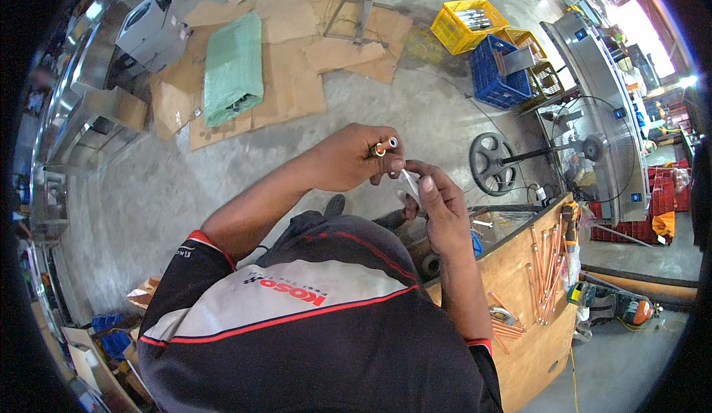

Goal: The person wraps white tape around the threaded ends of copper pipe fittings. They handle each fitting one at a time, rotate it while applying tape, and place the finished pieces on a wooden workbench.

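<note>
My left hand (357,157) is closed in front of my body. A short copper-coloured tube (388,144) sticks out between its fingers with its open end up, beside a gold-coloured ring. Close against it, my right hand (443,204) pinches a thin whitish strip (410,183) between thumb and fingers. The strip's upper tip meets the left fingertips; its lower part is partly hidden by the right hand. What material it is, I cannot make out.
To my right stands a wooden tabletop (534,365) bearing several copper tubes (545,272) and an orange-black tool (569,224). Beyond are a fan (592,148), a blue crate (498,75) and a yellow crate (452,31). A green-wrapped package (233,71) lies on cardboard (293,90).
</note>
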`<state>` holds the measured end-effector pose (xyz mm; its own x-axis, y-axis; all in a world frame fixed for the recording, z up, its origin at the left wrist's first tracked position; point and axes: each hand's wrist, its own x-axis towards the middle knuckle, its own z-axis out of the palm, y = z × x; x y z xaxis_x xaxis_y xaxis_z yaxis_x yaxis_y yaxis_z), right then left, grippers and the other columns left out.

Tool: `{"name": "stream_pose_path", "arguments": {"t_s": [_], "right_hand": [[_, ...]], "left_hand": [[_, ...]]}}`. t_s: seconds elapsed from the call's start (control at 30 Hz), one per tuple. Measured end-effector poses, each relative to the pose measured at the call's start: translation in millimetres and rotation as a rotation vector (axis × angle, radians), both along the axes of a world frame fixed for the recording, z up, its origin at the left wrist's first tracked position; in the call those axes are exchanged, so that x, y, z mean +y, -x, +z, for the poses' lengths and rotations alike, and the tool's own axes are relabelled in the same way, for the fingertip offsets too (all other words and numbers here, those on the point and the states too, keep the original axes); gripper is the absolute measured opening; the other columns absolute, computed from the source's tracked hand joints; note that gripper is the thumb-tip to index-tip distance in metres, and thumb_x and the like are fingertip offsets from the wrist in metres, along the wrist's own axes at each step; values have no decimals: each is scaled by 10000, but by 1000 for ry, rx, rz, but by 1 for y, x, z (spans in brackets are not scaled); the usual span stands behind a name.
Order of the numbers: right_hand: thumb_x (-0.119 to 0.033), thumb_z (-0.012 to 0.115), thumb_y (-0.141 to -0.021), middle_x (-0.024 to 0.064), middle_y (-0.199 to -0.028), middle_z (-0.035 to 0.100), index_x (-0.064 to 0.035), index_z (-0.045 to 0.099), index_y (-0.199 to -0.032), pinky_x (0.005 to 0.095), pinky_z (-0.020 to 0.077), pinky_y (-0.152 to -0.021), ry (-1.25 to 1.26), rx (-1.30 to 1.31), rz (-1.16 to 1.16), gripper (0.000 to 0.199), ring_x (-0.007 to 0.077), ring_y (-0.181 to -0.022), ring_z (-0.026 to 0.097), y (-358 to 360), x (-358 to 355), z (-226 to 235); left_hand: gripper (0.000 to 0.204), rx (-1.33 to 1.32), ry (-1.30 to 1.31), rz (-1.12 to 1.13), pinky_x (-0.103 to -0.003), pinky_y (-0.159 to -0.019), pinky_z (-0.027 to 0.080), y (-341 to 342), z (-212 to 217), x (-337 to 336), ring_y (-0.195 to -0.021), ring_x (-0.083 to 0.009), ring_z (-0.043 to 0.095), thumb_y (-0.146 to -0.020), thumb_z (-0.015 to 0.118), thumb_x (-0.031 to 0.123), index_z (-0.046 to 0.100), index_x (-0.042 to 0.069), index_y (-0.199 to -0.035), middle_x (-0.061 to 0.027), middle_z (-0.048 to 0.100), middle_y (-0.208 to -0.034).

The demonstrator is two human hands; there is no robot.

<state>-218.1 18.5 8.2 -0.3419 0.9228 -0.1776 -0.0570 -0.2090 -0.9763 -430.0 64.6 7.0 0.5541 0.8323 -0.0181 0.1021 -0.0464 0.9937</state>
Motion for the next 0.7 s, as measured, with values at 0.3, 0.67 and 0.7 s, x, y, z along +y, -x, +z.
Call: {"name": "stream_pose_path", "arguments": {"t_s": [0.3, 0.67, 0.7], "right_hand": [[-208, 643, -957, 13, -763, 621, -25, 697, -1076, 270, 444, -628, -171, -264, 18, 225, 92, -690, 524, 4, 1, -6], [-154, 652, -906, 117, -830, 662, -80, 714, -1011, 374, 480, -694, -849, -712, -283, 143, 311, -765, 636, 8, 26, 7], [-158, 652, -903, 109, -821, 655, -89, 715, -1010, 384, 475, -703, -920, -764, -291, 141, 312, -766, 628, 8, 28, 7]], "left_hand": [[234, 124, -261, 13, -269, -567, 429, 8, 3, -4, -606, -104, 516, -922, 682, 278, 596, 62, -956, -6, 585, -683], [280, -351, 236, 120, -229, -594, 401, -7, -22, -25, -719, -59, 465, -976, 617, 215, 484, 103, -1195, 20, 531, -863], [280, -370, 219, 134, -228, -594, 404, -13, -19, -29, -724, -61, 472, -977, 613, 204, 479, 104, -1201, 17, 540, -874]]}}
